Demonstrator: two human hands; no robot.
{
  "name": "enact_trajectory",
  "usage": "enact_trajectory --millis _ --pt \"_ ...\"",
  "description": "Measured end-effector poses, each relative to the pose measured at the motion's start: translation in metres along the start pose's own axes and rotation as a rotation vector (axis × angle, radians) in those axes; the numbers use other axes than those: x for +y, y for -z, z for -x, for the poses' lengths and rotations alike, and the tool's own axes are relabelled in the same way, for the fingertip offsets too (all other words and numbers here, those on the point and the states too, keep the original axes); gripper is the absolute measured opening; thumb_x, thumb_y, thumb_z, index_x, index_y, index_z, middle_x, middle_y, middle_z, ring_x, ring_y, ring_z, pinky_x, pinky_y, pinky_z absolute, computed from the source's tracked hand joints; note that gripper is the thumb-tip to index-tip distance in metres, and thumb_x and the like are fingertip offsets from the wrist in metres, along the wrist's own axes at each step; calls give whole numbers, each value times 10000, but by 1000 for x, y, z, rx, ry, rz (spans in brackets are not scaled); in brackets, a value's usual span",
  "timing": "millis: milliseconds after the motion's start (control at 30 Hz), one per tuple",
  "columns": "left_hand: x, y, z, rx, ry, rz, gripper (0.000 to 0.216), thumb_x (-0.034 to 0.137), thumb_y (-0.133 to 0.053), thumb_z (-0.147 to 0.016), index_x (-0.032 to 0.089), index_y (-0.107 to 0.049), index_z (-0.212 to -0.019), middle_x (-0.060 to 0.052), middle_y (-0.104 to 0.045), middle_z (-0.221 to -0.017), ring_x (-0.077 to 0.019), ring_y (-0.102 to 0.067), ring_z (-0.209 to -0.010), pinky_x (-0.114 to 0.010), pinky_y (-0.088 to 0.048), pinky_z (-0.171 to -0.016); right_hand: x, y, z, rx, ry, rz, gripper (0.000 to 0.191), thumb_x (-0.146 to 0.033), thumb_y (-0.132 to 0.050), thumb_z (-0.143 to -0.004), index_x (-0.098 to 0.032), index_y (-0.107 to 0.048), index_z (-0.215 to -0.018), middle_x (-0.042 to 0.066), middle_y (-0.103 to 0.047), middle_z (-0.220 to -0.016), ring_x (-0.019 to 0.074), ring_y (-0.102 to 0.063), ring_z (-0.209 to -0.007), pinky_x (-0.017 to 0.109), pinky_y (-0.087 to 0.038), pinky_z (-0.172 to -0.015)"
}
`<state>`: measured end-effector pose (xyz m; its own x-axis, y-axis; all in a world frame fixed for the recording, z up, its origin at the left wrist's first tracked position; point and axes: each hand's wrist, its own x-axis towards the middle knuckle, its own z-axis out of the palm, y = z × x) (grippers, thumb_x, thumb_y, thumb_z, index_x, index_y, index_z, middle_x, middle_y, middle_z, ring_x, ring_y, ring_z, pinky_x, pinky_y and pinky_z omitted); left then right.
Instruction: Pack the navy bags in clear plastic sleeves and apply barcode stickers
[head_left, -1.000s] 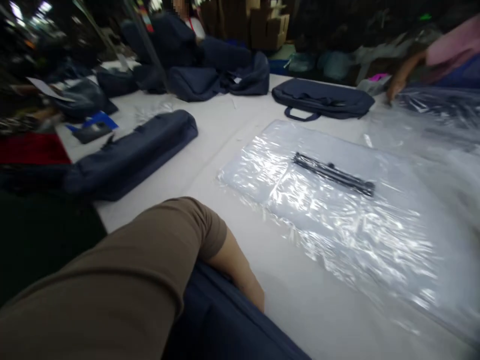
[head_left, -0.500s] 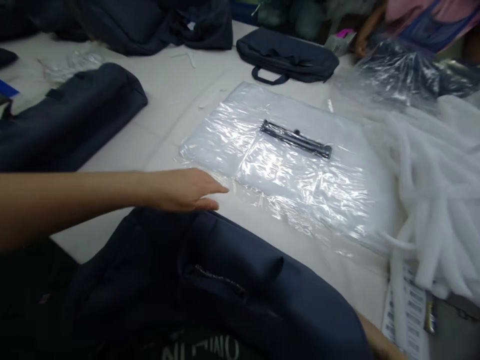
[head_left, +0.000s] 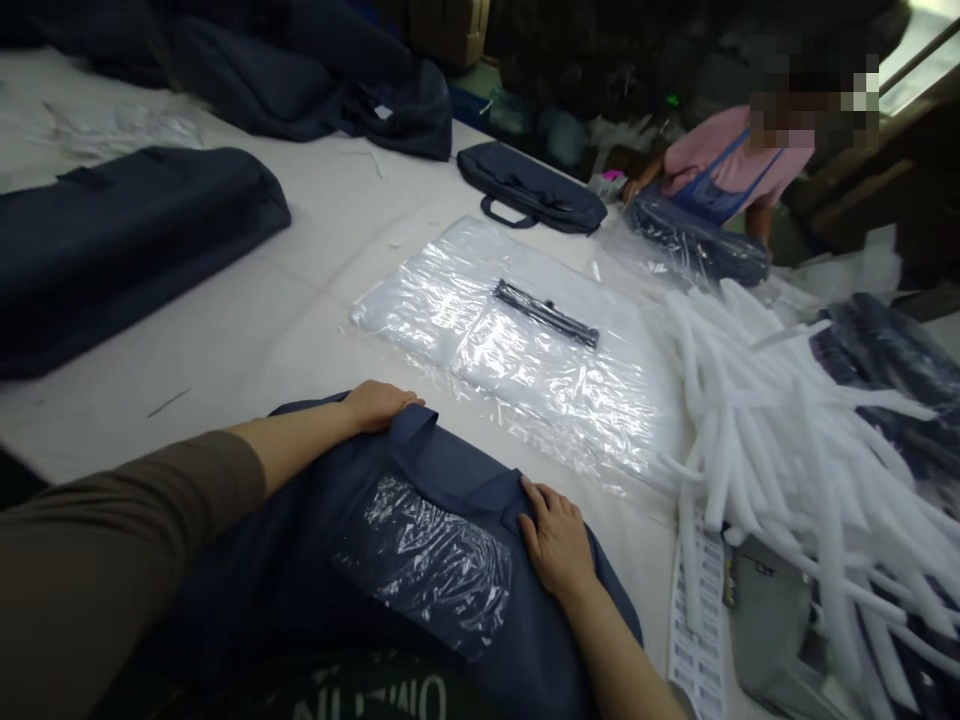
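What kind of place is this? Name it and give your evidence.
Probably a bag factory's packing area. Many identical navy bags lie on a big white table, with clear plastic sleeves and a heap of white foam strips. Another person bags one nearby.

White table (head_left: 247, 330) with navy bags (head_left: 120, 240), clear plastic sheets (head_left: 525, 350), white foam tubes (head_left: 772, 440).

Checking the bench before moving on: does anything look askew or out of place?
The white foam tubes lie in a loose, crisscrossed heap, some over the sheet of labels. Otherwise, nothing stands out.
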<state>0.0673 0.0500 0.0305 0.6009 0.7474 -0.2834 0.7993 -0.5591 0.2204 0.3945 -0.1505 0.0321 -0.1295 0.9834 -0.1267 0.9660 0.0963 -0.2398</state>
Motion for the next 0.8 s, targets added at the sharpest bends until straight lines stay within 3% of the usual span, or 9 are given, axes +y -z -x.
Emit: enact_trajectory --millis 100,233,367,433,500,567,700,800 --pt "-4 -3 -6 10 28 56 347 475 -386 -902 291 -630 -1066 -27 -670 -1046 -239 -607 -905 -290 -392 -711 11 -13 -10 18 -53 -54 475 -389 -361 -948 -248 -380 -1401 95 -603 -1135 254 -557 -1021 428 -435 -901" --pt "-8 -3 -6 73 75 143 443 500 -330 -912 231 -679 -866 -56 -689 -915 -247 -620 -853 -303 -421 -706 18 -9 -13 9 -96 -61 450 -414 -342 -946 -238 -469 -1340 90 -627 -1058 272 -568 -990 425 -451 -873" --pt "-9 4 -2 299 114 242 409 415 -319 -915 186 -657 -944 -69 -675 -967 -223 -603 -905 -302 -447 -802 26 1 -11 49 -89 -260 419 -406 -353 -935 -238 -549 -1265 81 -641 -1087 246 -587 -1013 403 -464 -907" --pt "-10 12 -9 429 121 291 416 416 -312 -920 172 -635 -1020 -74 -656 -1041 -213 -580 -970 -300 -435 -879 37 10 -18 185 -133 -418 423 -424 -357 -927 -223 -578 -1226 85 -629 -1165 228 -583 -1075 379 -464 -942" --pt "-12 24 -28 504 91 322 394 436 -365 -905 179 -644 -1012 -70 -646 -1067 -211 -552 -1029 -297 -408 -946 50 21 -35 357 -180 -469 450 -454 -373 -912 -202 -587 -1216 100 -595 -1249 239 -547 -1160 405 -433 -1003" --pt "-14 36 -54 512 38 334 328 438 -459 -865 205 -671 -955 -47 -650 -1045 -202 -542 -1048 -278 -396 -970 61 30 -60 414 -163 -456 495 -484 -386 -899 -186 -568 -1250 105 -556 -1313 251 -486 -1243 439 -367 -1074" --pt "-24 56 -111 451 39 297 189 344 -593 -766 211 -699 -848 -39 -667 -973 -216 -568 -1017 -291 -421 -936 79 31 -117 255 -148 -419 579 -497 -331 -913 -160 -447 -1370 92 -380 -1464 229 -297 -1379 417 -231 -1154" --pt "-43 61 -147 335 115 261 96 239 -636 -698 182 -702 -739 -52 -687 -833 -244 -628 -884 -315 -477 -799 91 24 -149 122 -272 -350 578 -485 -337 -914 -130 -478 -1347 126 -410 -1436 249 -327 -1362 416 -234 -1145"
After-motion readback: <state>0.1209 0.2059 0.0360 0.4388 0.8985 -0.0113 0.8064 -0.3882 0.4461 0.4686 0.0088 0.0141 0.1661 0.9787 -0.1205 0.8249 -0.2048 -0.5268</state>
